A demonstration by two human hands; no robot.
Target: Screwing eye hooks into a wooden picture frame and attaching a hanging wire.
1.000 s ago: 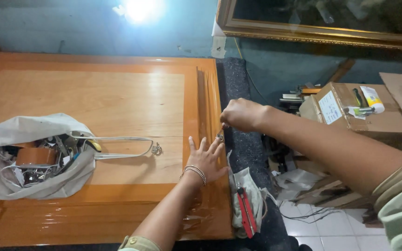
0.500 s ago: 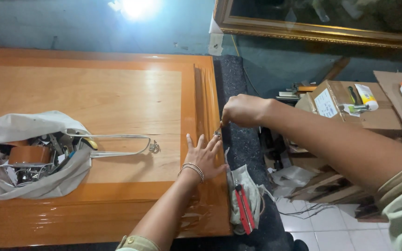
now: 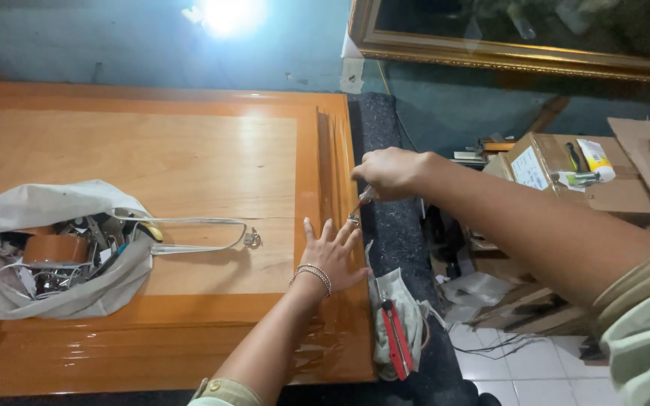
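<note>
My left hand (image 3: 332, 254) lies flat with fingers spread on the right edge of a glossy orange wooden door panel (image 3: 189, 165); a bracelet is on its wrist and a ring on one finger. My right hand (image 3: 387, 171) is closed around a thin pen-like tool (image 3: 361, 200), whose tip points down at the panel's right edge just above my left fingertips. What the tip touches is too small to tell.
A grey cloth bag (image 3: 47, 248) with tape and metal bits lies on the panel's left. A red-handled tool (image 3: 396, 338) rests on a cloth by the dark edge. Cardboard boxes (image 3: 558, 169) and clutter stand to the right above a tiled floor.
My right hand has dropped slightly toward the panel edge with the tool. My left hand stays flat in the same place.
</note>
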